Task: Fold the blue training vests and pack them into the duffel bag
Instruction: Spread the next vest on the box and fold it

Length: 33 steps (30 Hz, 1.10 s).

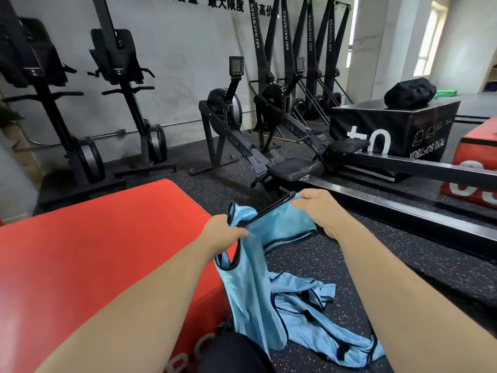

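A light blue training vest [282,227] with dark trim is stretched in the air between both hands over the speckled floor. My left hand [223,232] grips one shoulder of it, and part of the cloth hangs down below that hand. My right hand [314,208] pinches the other shoulder strap. More blue vests [309,319] lie crumpled on the floor by my legs. A black duffel bag [410,92] sits far off on top of a black soft box [398,130] at the upper right.
A large red soft box [94,251] stands at my left. Black rowing machines [293,168] with long rails cross the floor ahead and to the right. Ski machines lean on the back wall. Another red box [476,170] is at the right edge.
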Motion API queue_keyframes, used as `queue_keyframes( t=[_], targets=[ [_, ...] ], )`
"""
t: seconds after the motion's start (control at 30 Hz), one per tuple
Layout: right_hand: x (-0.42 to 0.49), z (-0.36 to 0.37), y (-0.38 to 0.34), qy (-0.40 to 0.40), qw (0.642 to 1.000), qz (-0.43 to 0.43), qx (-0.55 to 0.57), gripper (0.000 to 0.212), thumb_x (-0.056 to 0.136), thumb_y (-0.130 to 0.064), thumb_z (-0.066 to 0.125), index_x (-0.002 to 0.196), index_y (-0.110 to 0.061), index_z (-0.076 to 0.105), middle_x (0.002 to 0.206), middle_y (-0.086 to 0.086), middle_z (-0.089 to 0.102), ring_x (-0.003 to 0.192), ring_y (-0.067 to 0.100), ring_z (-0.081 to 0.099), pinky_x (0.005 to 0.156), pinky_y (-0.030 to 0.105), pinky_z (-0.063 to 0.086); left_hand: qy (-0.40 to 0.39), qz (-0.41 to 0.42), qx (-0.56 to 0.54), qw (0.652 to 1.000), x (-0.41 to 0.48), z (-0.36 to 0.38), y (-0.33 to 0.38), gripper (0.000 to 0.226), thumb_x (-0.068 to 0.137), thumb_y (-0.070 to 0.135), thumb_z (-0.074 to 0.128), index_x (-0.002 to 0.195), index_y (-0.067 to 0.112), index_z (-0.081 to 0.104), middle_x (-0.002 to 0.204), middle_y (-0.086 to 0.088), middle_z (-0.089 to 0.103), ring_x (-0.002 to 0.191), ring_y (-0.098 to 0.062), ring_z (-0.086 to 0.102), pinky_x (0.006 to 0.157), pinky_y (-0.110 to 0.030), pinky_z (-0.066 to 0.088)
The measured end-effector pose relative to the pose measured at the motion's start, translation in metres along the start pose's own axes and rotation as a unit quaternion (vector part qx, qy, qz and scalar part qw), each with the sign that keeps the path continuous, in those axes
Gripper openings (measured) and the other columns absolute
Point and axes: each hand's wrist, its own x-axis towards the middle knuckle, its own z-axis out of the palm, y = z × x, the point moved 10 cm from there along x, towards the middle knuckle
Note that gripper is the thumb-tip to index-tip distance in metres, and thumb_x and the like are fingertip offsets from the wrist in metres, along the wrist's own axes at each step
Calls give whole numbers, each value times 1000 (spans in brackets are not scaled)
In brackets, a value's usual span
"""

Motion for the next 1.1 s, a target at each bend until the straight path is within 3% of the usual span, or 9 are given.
queue_keyframes(
  t=[0.17,0.33,0.47,0.6,0.7,0.77,0.87,0.97,1.1],
  targets=[
    [5,-3,-25,53,997,-12,-55,29,94,-9,44,66,-17,46,67,2,44,60,16,38,53,20,31,18,-36,-124,991,-6,-3,16,36,83,36,61,105,10,52,84,0,49,69,-13,44,59,-31,33],
    [0,31,-42,7,998,-36,-59,44,76,-35,64,51,-22,30,51,-5,31,54,16,27,55,31,26,66,106,177,976,-18,8,54,12,99,21,42,102,13,33,117,-17,50,107,-39,52,90,-47,42],
    [-1,47,-45,-22,986,-33,-163,63,63,-65,73,49,-22,29,46,-7,31,48,13,30,55,31,26,50,153,321,933,-27,34,69,45,98,19,42,138,6,25,125,-12,41,113,-35,48,91,-43,36],
    [-2,37,-51,-20,989,-61,-132,54,78,-20,66,45,-21,24,38,-10,17,44,11,18,47,26,20,-59,110,97,987,-19,45,49,76,80,22,63,142,21,19,131,-1,44,118,-26,47,102,-43,37],
    [-6,30,-56,-35,992,-72,-97,48,81,-10,63,53,-19,25,46,-8,15,40,9,12,38,19,13,-107,-12,-135,985,-18,40,29,101,57,24,68,145,23,21,122,0,54,107,-20,57,89,-37,48],
    [-9,30,-57,-54,991,-76,-100,47,81,-12,64,53,-19,27,49,-6,16,42,10,13,39,19,13,-81,-51,-177,979,-15,29,22,101,59,23,68,148,24,21,125,-1,49,110,-21,53,91,-37,44],
    [-13,35,-60,-93,982,-84,-139,37,81,-15,65,57,-15,38,52,-5,20,48,11,17,45,24,14,-23,16,-151,988,-13,4,41,99,70,9,65,153,27,14,134,-1,43,115,-17,45,95,-35,40],
    [-15,41,-62,-130,974,-90,-164,43,82,-17,67,50,-18,38,53,-5,23,50,11,21,47,25,17,-60,138,-30,988,-17,-2,85,87,65,7,57,143,38,33,145,10,44,99,-23,56,92,-37,46],
    [-15,38,-62,-146,970,-86,-173,50,82,-17,68,40,-22,41,51,-7,26,50,10,23,48,25,19,-117,166,87,975,-14,11,107,41,62,16,56,98,34,59,89,-4,67,74,-18,53,83,-38,38]
  ],
)
